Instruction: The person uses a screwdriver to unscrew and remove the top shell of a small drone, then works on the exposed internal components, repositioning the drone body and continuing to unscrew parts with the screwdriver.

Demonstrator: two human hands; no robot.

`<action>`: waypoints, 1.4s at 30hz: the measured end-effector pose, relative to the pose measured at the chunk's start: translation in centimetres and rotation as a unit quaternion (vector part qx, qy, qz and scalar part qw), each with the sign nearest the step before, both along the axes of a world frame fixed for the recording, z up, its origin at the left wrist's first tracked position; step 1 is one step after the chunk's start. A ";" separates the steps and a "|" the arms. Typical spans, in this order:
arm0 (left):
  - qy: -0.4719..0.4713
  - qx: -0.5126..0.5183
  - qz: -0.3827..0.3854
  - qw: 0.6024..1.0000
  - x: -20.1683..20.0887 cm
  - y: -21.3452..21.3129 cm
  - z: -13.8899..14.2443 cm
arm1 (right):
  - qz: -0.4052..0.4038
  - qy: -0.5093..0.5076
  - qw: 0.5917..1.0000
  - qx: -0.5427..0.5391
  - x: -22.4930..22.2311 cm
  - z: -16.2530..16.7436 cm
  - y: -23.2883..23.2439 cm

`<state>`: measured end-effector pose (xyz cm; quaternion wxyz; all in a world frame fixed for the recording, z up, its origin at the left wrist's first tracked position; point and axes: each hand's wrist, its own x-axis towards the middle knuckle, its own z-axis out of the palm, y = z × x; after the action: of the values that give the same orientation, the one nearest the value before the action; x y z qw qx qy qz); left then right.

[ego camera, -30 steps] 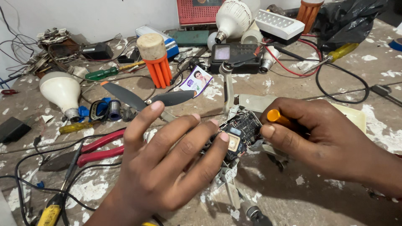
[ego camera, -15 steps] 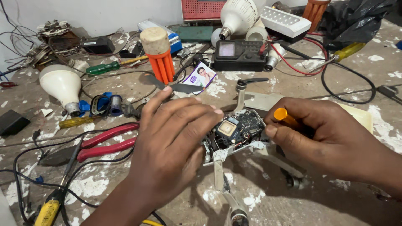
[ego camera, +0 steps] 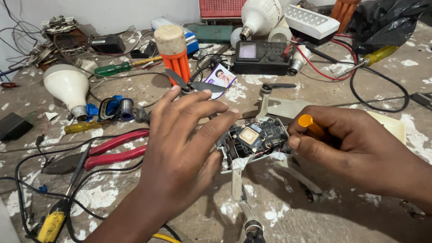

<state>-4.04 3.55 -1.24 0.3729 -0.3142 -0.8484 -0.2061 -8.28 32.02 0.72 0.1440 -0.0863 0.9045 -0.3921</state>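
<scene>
Head view: opened drone (ego camera: 258, 139) lies between left hand (ego camera: 180, 148) fingers and right hand (ego camera: 355, 148).

Two bulbs (ego camera: 67, 85) (ego camera: 261, 15), one pliers (ego camera: 114, 148), one drone (ego camera: 256, 139), two hands (ego camera: 180, 153) (ego camera: 355, 148).

At the back of the bench sits a black multimeter (ego camera: 262, 57), its small rectangular screen (ego camera: 247, 50) dull grey and set at the left of its face. Just in front and to its left lies a little printed card (ego camera: 221, 78), tilted, white and purple with a small portrait photo on it. Further back left, a blue and white box (ego camera: 191, 39) pokes out from behind the orange handle (ego camera: 175, 54)
</scene>
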 end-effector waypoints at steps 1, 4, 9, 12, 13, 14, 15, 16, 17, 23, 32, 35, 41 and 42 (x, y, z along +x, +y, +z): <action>0.006 -0.001 0.004 1.000 0.0 0.0 0.0 | -0.003 -0.005 1.000 0.000 0.0 0.0 0.0; 0.013 -0.003 0.014 1.000 0.1 0.0 0.0 | 0.007 0.006 1.000 -0.017 0.1 0.0 -0.1; 0.030 -0.008 0.024 0.999 0.2 0.1 0.0 | 0.014 0.022 1.000 -0.004 0.1 -0.1 0.1; 0.041 -0.009 0.032 0.999 0.2 0.0 -0.1 | 0.007 0.025 1.000 0.016 0.1 -0.1 0.2; 0.045 -0.010 0.035 0.998 0.1 0.0 -0.1 | 0.010 0.027 0.999 0.016 0.0 -0.1 0.2; 0.050 -0.010 0.039 0.998 0.1 0.0 -0.2 | 0.019 0.032 0.999 0.006 0.1 -0.1 0.2; 0.057 -0.009 0.042 0.997 0.1 0.0 -0.2 | 0.028 0.038 0.999 -0.004 0.0 -0.2 0.2; 0.063 -0.007 0.046 0.997 0.1 0.0 -0.3 | 0.029 0.041 0.999 -0.003 0.0 -0.2 0.2; 0.069 -0.006 0.049 0.996 0.1 0.1 -0.4 | 0.029 0.043 0.999 -0.002 0.0 -0.3 0.3; 0.109 -0.005 0.071 0.991 0.2 0.5 -0.3 | 0.036 0.054 0.998 0.026 -0.3 -0.5 0.8; 0.104 -0.006 0.060 0.993 0.9 0.6 0.8 | 0.048 0.079 0.996 0.019 -0.7 -1.3 1.4; 0.100 0.001 0.057 0.993 0.9 0.7 0.8 | 0.046 0.088 0.995 0.007 -0.7 -1.4 1.4; 0.083 0.001 0.043 0.996 1.0 0.7 0.7 | 0.021 0.075 0.997 0.017 -0.7 -1.1 1.0; 0.077 0.001 0.040 0.996 1.2 0.6 0.6 | 0.017 0.074 0.997 0.024 -0.7 -1.0 1.0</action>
<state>-2.88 4.18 -0.60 0.4451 -0.2947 -0.8289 -0.1672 -9.01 32.98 -0.32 0.0855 -0.1267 0.9201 -0.3607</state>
